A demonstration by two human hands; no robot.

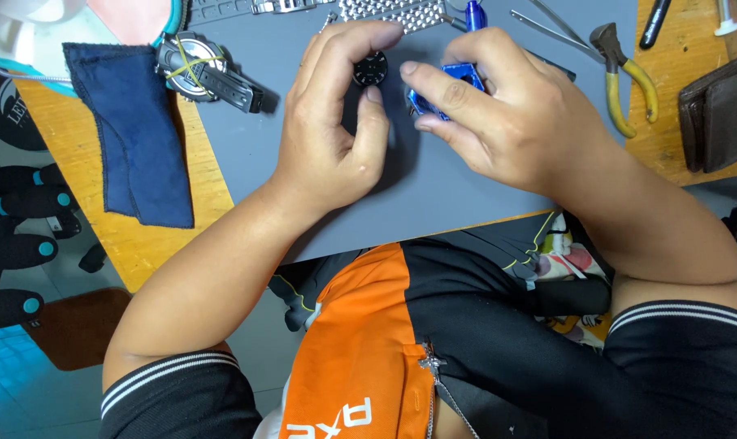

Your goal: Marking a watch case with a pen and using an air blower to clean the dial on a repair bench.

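Observation:
My left hand [336,122] pinches a small round black watch part [370,69] between thumb and forefinger, over a grey work mat [433,203]. My right hand [486,110] is closed on a blue metal tool [433,93] right beside it, its fingertips almost touching the black part. Most of the blue tool is hidden under the right fingers.
A black watch wrapped with a yellow band [198,69] lies at the mat's left corner, next to a dark blue cloth [133,134] on the wooden table [153,244]. A metal watch bracelet [393,12], tweezers [547,24], yellow-handled pliers [624,77] and a brown wallet [722,114] lie to the back and right.

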